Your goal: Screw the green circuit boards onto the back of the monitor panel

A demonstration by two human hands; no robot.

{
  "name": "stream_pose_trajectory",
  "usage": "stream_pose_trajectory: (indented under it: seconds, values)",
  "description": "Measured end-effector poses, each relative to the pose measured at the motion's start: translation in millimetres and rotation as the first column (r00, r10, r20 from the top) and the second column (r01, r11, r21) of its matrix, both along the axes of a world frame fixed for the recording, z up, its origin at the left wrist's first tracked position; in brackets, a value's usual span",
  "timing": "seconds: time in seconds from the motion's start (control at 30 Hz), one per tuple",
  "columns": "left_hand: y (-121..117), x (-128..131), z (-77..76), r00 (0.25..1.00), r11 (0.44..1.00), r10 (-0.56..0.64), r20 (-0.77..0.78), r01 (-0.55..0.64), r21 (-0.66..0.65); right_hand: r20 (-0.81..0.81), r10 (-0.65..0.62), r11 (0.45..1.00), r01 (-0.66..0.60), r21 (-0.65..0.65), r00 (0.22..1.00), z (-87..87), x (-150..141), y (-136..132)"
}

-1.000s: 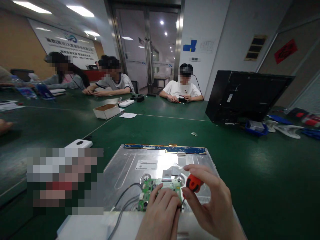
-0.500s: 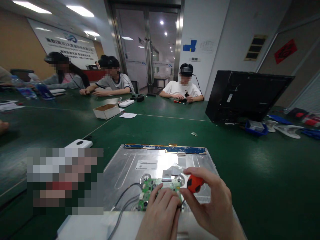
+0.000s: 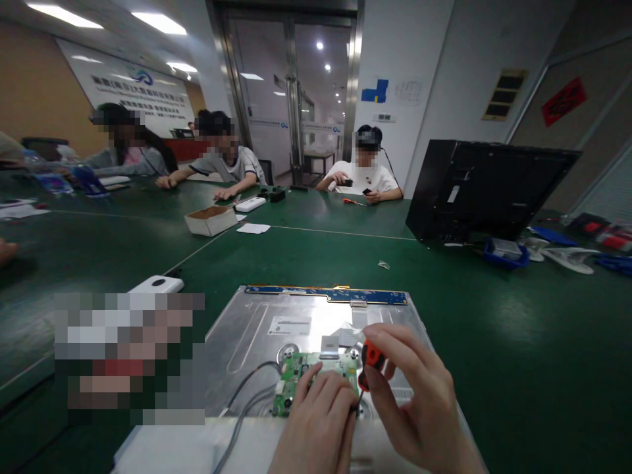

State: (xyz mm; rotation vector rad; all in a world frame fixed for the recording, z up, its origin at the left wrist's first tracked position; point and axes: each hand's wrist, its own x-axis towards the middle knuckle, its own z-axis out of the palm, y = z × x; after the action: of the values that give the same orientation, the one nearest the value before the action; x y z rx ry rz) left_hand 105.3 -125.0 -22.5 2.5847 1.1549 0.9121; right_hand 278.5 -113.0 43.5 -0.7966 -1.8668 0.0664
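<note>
A silver metal panel (image 3: pixel 276 316) lies flat on the green table, with a blue strip (image 3: pixel 326 293) along its far edge. A small green circuit board (image 3: pixel 299 372) sits on the panel's near part, grey cables (image 3: pixel 247 395) running off it toward me. My left hand (image 3: pixel 316 428) rests fingers-down on the board, pressing it. My right hand (image 3: pixel 419 408) is closed round an orange-and-black screwdriver (image 3: pixel 370 359), its tip pointing down at the board's right edge beside my left fingers.
A black monitor shell (image 3: pixel 484 191) stands at the right with blue and white parts (image 3: pixel 508 250) beside it. A white device (image 3: pixel 155 284) lies at the left. An open cardboard box (image 3: pixel 210 219) sits farther back. Three people work at the table's far side.
My right hand has turned the screwdriver handle, so its fingers sit differently on it. The person straight across has lifted both hands off the table. My left hand has stayed put.
</note>
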Motion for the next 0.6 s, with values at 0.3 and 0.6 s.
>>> stream_pose_trajectory:
  seconds: [0.3, 0.6]
  values:
    - [-3, 8, -2.5, 0.995, 0.998, 0.056, 0.087, -0.058, 0.019, -0.059, -0.086, 0.996, 0.088, 0.021, 0.994, -9.2, 1, -1]
    - [-1, 7, -3.6, 0.996, 0.999, 0.034, 0.077, -0.036, 0.026, -0.064, -0.017, 0.997, 0.022, 0.077, 0.998, -2.3, -1, 3]
